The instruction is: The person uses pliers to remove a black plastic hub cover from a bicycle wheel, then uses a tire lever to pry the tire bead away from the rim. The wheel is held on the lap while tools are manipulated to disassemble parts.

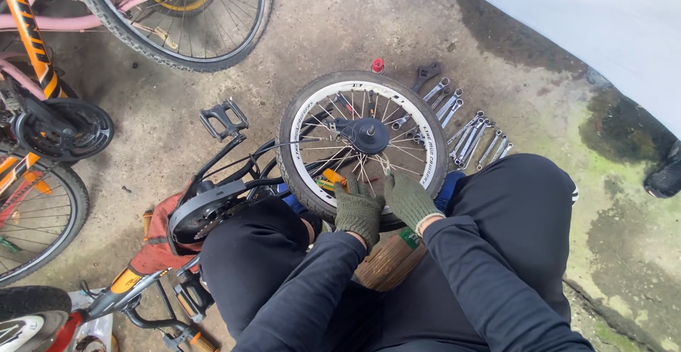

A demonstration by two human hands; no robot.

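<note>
A small bicycle wheel (301,121) with a white rim, black tyre and dark hub lies flat before my knees, still joined to an overturned black bike frame (227,175). Both hands wear dark green knit gloves. My left hand (358,210) rests on the near side of the tyre, fingers curled over the rim. My right hand (408,197) pinches a small tool or spoke end at the spokes near the rim. A black pedal (223,118) sticks up to the left of the wheel.
Several silver spanners (464,129) lie in a row on the concrete right of the wheel, with a small red cap (378,65) behind it. A pink bicycle (177,12) and an orange-black bike (35,111) stand to the left. A dark shoe (667,175) shows at the right edge.
</note>
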